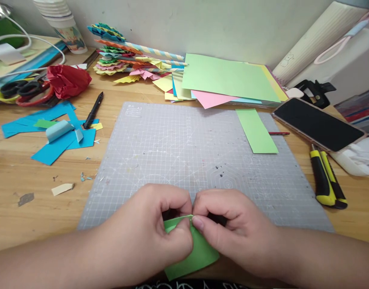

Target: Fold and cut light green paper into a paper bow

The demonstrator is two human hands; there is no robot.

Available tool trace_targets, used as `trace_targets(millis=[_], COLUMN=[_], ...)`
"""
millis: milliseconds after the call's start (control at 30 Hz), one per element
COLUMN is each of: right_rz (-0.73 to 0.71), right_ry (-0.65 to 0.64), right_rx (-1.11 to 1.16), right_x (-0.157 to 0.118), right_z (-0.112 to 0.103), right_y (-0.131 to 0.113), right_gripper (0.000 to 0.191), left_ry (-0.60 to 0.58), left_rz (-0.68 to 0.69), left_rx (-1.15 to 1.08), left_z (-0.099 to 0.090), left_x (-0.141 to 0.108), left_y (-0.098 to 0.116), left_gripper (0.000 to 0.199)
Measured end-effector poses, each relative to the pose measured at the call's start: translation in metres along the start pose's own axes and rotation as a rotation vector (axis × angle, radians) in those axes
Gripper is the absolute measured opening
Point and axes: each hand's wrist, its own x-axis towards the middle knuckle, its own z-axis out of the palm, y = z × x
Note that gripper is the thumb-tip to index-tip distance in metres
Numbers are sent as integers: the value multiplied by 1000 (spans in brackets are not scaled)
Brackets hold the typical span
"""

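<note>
A piece of green paper [199, 253] is held between both hands at the bottom middle, near the front edge of the grey cutting mat [160, 152]. My left hand [166, 228] is closed on its upper part, thumb bent over the near side. My right hand [229, 224] pinches the paper's top edge with thumb and forefinger, its fingertips touching those of my left hand. The paper looks folded at its upper left, partly hidden by the left thumb. A light green strip [256, 130] lies flat at the mat's upper right.
Blue paper pieces [56, 146], a black pen [94, 110] and scissors [30, 90] lie left. Paper flowers on striped straws [154, 50] and stacked coloured sheets [226, 76] stand behind the mat. On the right are a phone [319, 122] and yellow-black cutters [323, 176].
</note>
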Motion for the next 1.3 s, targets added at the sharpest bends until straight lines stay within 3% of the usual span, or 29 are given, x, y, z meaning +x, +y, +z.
trace_targets(millis=[500, 700, 900, 1167, 1300], right_rz=[0, 49, 89, 140, 166], right_ry=[125, 170, 143, -30, 29], right_rx=[104, 204, 243, 204, 247], right_x=[-3, -2, 3, 4, 6], right_z=[-12, -16, -19, -8, -9], right_y=[-2, 4, 5, 3, 3], right_gripper=[25, 28, 28, 26, 24], left_ry=[101, 20, -35, -97, 79], left_rz=[-153, -177, -88, -76, -24], left_rx=[-42, -300, -530, -320, -278], left_z=[-15, -19, -27, -15, -16], left_x=[-7, -3, 3, 2, 2], left_y=[1, 4, 5, 2, 4], left_gripper=[13, 7, 15, 23, 26])
